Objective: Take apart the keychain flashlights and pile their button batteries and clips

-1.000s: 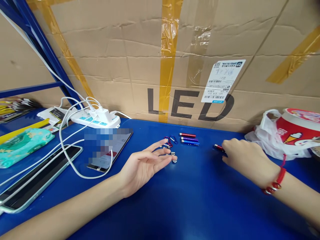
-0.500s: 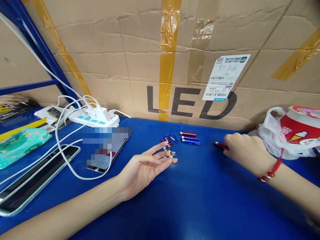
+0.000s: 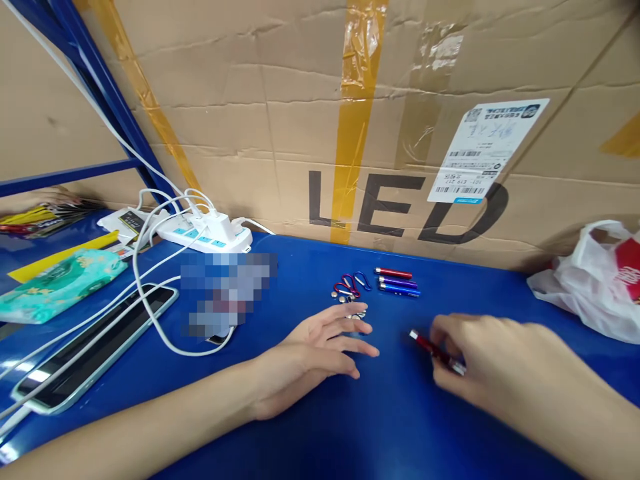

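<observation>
My right hand (image 3: pixel 493 367) pinches a slim red mini flashlight (image 3: pixel 425 342) with silver ends, held slantwise between thumb and fingers over the blue tabletop. Palm turned inward, my left hand (image 3: pixel 310 350) lies with fingers stretched and spread. Just beyond its fingertips are small silver button-like pieces (image 3: pixel 342 299), partly hidden by the fingers. Behind these pieces lie a red carabiner (image 3: pixel 347 285) and a blue carabiner (image 3: pixel 363 281). Beside them, three similar tubes lie in a row: a red tube (image 3: pixel 395 273), a purple tube (image 3: pixel 399 283) and a blue tube (image 3: pixel 400 290).
A cardboard box (image 3: pixel 280 133) walls off the back. To the left are a white power strip (image 3: pixel 200 233) with cables, a phone (image 3: pixel 95 347), a blurred-out phone (image 3: pixel 217 339) and a green tissue pack (image 3: pixel 65 283). A white plastic bag (image 3: pixel 585 280) stands at right.
My right hand has come nearer and turned, showing more of the red flashlight. My left hand's fingers have spread and moved off the silver pieces. The view has shifted slightly.
</observation>
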Demonstrator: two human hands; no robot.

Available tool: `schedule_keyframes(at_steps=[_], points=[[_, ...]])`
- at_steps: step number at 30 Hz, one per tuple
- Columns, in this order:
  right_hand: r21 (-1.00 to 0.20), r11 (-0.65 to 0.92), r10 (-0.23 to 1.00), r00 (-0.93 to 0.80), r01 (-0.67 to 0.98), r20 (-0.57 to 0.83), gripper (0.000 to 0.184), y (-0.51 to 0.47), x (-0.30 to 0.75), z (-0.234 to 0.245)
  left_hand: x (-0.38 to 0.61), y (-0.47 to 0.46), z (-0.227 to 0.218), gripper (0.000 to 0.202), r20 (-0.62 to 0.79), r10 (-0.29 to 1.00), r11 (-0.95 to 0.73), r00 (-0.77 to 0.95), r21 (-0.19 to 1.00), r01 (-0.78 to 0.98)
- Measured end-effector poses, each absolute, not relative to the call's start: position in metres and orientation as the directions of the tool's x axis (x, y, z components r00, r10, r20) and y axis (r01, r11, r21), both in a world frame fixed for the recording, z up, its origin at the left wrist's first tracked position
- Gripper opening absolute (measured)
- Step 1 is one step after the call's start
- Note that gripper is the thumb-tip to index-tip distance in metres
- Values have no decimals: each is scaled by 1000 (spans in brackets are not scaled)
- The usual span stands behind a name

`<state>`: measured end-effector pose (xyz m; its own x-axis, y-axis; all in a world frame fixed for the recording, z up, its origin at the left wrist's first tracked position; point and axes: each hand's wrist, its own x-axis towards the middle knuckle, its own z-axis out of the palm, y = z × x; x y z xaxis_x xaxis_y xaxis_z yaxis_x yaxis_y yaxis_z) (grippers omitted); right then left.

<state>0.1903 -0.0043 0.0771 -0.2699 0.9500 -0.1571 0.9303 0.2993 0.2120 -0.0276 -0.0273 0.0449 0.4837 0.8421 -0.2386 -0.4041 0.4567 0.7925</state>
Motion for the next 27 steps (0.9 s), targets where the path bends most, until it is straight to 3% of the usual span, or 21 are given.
schedule_keyframes(at_steps=[4, 8, 11, 17, 19, 21, 24, 27], points=[[-148, 512, 833, -531, 846, -152, 10, -19, 179, 63, -26, -27, 45, 61, -282, 833, 474, 476, 807, -351], [-360, 642, 739, -672, 677, 55, 14, -15, 172, 49, -24, -29, 45, 60, -307, 834, 475, 459, 823, -311], [-442, 698, 678, -719, 563, 154, 10, -10, 169, 38, -23, -30, 43, 59, -316, 843, 466, 436, 834, -296], [-504, 724, 633, -744, 472, 213, 2, -5, 170, 27, -21, -30, 39, 43, -323, 866, 429, 381, 871, -237], [-510, 739, 614, -751, 440, 242, 4, -4, 172, 26, -22, -29, 39, 35, -258, 903, 303, 343, 949, -83], [-511, 757, 589, -764, 407, 264, 6, -4, 174, 25, -24, -28, 37, 23, -72, 943, 21, 325, 987, 156], [-491, 797, 537, -785, 352, 308, 10, -4, 177, 23, -27, -28, 35, 14, 162, 889, -370, 427, 805, 465], [-452, 830, 504, -784, 326, 362, 15, -5, 178, 20, -28, -29, 33, 21, 130, 843, -468, 522, 654, 594]])
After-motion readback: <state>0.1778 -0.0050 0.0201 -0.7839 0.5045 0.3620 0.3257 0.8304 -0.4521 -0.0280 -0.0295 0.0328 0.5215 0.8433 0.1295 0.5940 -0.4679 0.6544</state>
